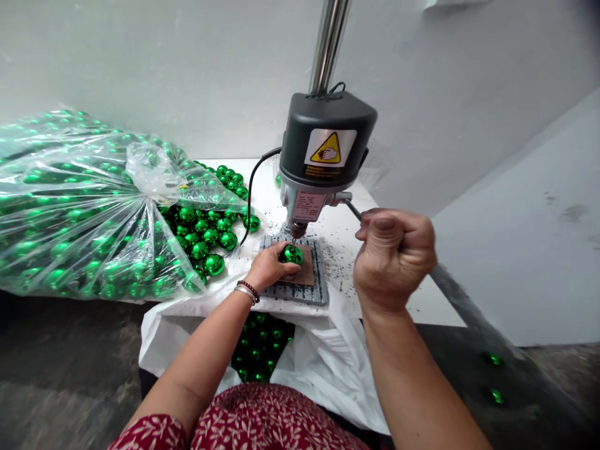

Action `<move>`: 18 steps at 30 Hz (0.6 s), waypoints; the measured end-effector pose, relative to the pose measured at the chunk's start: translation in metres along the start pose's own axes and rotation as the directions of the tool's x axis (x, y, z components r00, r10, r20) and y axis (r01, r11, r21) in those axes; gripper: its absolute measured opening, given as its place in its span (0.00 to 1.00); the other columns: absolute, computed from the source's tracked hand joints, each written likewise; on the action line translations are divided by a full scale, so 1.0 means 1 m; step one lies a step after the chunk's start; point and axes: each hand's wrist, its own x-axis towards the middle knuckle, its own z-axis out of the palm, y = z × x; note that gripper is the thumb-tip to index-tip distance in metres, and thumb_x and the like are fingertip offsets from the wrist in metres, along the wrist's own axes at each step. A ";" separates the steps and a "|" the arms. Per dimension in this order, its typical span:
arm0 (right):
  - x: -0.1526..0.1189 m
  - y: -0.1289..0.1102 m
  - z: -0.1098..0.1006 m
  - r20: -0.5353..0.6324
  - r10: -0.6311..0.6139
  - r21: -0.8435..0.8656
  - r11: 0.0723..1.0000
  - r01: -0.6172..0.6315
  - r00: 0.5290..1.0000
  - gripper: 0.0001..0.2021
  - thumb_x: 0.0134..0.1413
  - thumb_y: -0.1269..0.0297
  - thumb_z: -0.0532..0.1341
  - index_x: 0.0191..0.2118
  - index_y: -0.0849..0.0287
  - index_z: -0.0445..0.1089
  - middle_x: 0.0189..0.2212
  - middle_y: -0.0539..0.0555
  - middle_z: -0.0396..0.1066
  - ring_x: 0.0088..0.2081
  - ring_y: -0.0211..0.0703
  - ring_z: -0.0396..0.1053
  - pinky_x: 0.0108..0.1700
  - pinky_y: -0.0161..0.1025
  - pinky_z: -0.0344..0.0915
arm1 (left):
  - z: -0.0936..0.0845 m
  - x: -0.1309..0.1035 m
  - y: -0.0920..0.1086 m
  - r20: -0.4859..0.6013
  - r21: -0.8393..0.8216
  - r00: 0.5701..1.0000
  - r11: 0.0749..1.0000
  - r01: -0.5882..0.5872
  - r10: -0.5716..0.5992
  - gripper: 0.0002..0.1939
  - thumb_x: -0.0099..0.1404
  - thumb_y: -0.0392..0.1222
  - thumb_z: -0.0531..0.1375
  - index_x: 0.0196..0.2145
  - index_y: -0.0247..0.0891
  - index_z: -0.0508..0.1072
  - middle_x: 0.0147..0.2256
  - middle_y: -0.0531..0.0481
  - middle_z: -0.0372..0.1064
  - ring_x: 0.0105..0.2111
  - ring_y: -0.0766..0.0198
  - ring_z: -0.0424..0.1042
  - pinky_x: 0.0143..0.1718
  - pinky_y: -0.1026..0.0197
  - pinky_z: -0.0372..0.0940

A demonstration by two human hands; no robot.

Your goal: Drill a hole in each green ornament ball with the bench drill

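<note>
My left hand grips a shiny green ball ornament on a brown pad over the drill press's grey base plate. Right above the ball is the drill chuck, its bit reaching down to the ball's top; whether it has gone in I cannot tell. Raised at the right, my right hand is closed round the feed lever of the drill press. A bracelet and a bangle circle my left wrist.
On the left a big clear plastic bag bulges with green balls, several loose ones beside it. A white sack with more green balls hangs at the table's front. Dark shavings dot the white table. Two balls lie low at right.
</note>
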 end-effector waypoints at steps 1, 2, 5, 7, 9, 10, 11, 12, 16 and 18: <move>-0.002 0.002 0.000 -0.001 -0.002 0.003 1.000 0.002 1.000 0.13 0.65 0.54 0.59 0.32 0.57 0.69 0.25 0.46 0.69 0.26 0.28 0.65 0.34 0.34 0.64 | 0.000 0.000 0.000 0.003 -0.010 1.000 1.000 -0.006 0.006 0.33 0.55 0.42 0.72 0.59 0.38 0.75 0.51 0.46 0.79 0.51 0.53 0.77 0.58 0.56 0.67; -0.005 0.004 -0.001 0.000 -0.007 0.003 1.000 0.007 1.000 0.13 0.65 0.55 0.59 0.32 0.57 0.69 0.26 0.47 0.68 0.27 0.29 0.66 0.35 0.34 0.65 | 0.000 0.000 0.000 0.004 -0.021 1.000 1.000 -0.011 0.012 0.33 0.54 0.41 0.72 0.58 0.39 0.75 0.51 0.47 0.79 0.51 0.53 0.77 0.57 0.56 0.67; -0.016 0.012 -0.002 -0.001 -0.040 0.013 0.999 0.040 0.999 0.12 0.66 0.56 0.58 0.33 0.56 0.68 0.24 0.47 0.67 0.29 0.30 0.67 0.39 0.36 0.68 | 0.001 0.001 -0.002 0.000 -0.036 1.000 0.999 -0.018 0.018 0.32 0.54 0.40 0.72 0.57 0.39 0.76 0.51 0.47 0.79 0.51 0.53 0.76 0.57 0.56 0.67; -0.023 0.015 -0.002 -0.006 -0.061 0.027 0.998 0.061 0.998 0.12 0.66 0.56 0.58 0.33 0.57 0.68 0.23 0.46 0.65 0.29 0.31 0.68 0.42 0.37 0.70 | 0.001 0.001 -0.003 -0.012 -0.026 1.000 1.000 -0.015 0.015 0.31 0.54 0.41 0.72 0.56 0.40 0.77 0.49 0.48 0.79 0.50 0.53 0.76 0.56 0.56 0.68; -0.024 0.013 -0.001 -0.021 -0.072 0.035 0.997 0.073 0.997 0.13 0.66 0.55 0.57 0.32 0.57 0.67 0.22 0.45 0.64 0.28 0.30 0.67 0.44 0.38 0.72 | 0.001 0.002 -0.004 -0.009 -0.008 1.000 1.000 -0.020 0.020 0.29 0.54 0.42 0.72 0.54 0.41 0.78 0.46 0.50 0.80 0.48 0.54 0.76 0.54 0.56 0.68; -0.020 0.011 0.001 -0.033 -0.070 0.032 0.997 0.071 0.997 0.13 0.66 0.55 0.57 0.32 0.58 0.66 0.22 0.45 0.64 0.27 0.29 0.67 0.42 0.37 0.71 | 0.001 0.002 -0.003 -0.009 0.003 1.000 1.000 -0.026 0.026 0.28 0.54 0.43 0.72 0.54 0.41 0.78 0.45 0.50 0.80 0.47 0.55 0.76 0.53 0.57 0.68; -0.012 0.007 0.004 -0.045 -0.067 0.028 0.997 0.069 0.997 0.14 0.66 0.55 0.57 0.33 0.58 0.66 0.22 0.45 0.64 0.27 0.28 0.66 0.39 0.34 0.70 | 0.001 0.002 -0.003 -0.015 0.015 0.999 0.999 -0.031 0.031 0.28 0.54 0.43 0.72 0.53 0.41 0.78 0.44 0.50 0.79 0.46 0.55 0.76 0.52 0.57 0.68; -0.002 0.003 0.007 -0.058 -0.061 0.022 0.998 0.062 0.996 0.14 0.67 0.55 0.57 0.32 0.59 0.65 0.21 0.44 0.64 0.25 0.27 0.65 0.35 0.32 0.67 | 0.002 0.001 -0.001 -0.028 0.031 0.999 0.999 -0.034 0.035 0.28 0.54 0.43 0.72 0.53 0.41 0.78 0.44 0.50 0.79 0.46 0.55 0.76 0.52 0.58 0.68; 0.052 -0.008 0.023 -0.005 -0.023 0.030 0.999 0.023 1.000 0.19 0.64 0.51 0.59 0.29 0.62 0.61 0.22 0.43 0.64 0.23 0.23 0.62 0.28 0.27 0.60 | 0.003 -0.007 0.002 -0.099 0.066 0.995 0.998 -0.022 0.028 0.26 0.55 0.44 0.70 0.52 0.38 0.77 0.42 0.49 0.78 0.42 0.57 0.75 0.47 0.58 0.69; 0.070 -0.008 0.028 0.037 0.032 0.047 0.998 -0.034 0.999 0.21 0.62 0.48 0.59 0.29 0.62 0.59 0.21 0.42 0.62 0.22 0.22 0.60 0.27 0.27 0.58 | 0.000 -0.014 0.000 -0.094 0.037 0.995 0.999 -0.039 0.043 0.25 0.56 0.44 0.69 0.51 0.37 0.76 0.41 0.49 0.78 0.41 0.58 0.75 0.45 0.58 0.68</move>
